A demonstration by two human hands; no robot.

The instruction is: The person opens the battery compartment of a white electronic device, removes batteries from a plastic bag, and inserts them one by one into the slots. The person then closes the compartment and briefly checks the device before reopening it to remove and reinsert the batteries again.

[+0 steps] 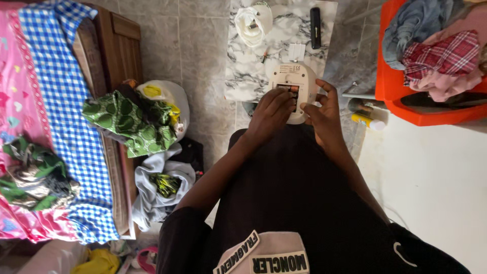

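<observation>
White device (pixel 294 81) (its battery bay open) rests on the lap, right hand (pixel 324 114) gripping it, left hand (pixel 271 111) fingertips pressing batteries (pixel 291 91).

Small label on white device (pixel 289 68)

The left hand (pixel 271 109) covers the lower part of the white device (pixel 294 81), so most of its open compartment is hidden; whether the fingertips pinch anything there cannot be told. The small label above the hands is too small to make out. Right of the hands, the orange chair (pixel 390 86) and its clothes (pixel 436 56) run off the edge, and a yellow-tipped tube (pixel 368 121) lies half under the seat.
</observation>
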